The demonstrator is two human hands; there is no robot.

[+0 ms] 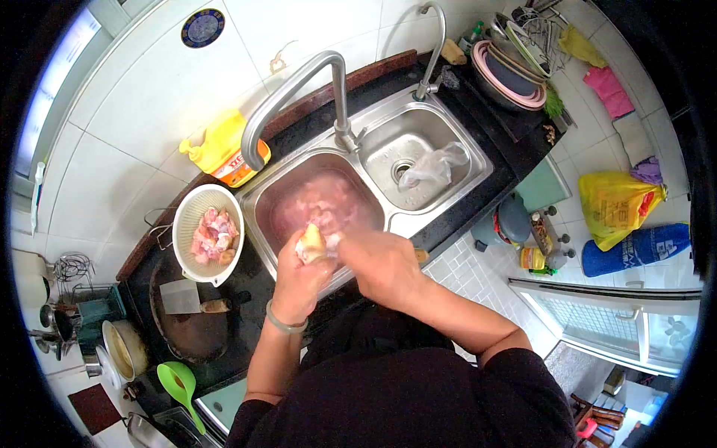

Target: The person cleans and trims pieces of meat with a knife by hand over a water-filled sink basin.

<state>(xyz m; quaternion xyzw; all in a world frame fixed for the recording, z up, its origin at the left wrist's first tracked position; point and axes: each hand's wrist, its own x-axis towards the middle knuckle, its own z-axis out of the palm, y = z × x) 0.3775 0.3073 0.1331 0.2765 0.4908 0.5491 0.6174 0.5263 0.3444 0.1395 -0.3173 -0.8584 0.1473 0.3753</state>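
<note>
My left hand, with a bracelet on its wrist, is closed around a yellowish-pink piece of raw chicken above the left sink basin. Close beside it, my right hand is curled and blurred by motion. The light-brown end of a handle sticks out of the right fist; the rest of that tool is hidden or smeared. Below both hands, several pieces of raw meat lie in pinkish water in the left basin. A white colander with several raw pieces stands to the left.
A steel faucet arches over the left basin. In the right basin lies a clear plastic bag. A yellow jug stands behind the sink. A cleaver rests on a round dark board. Stacked basins sit at the right.
</note>
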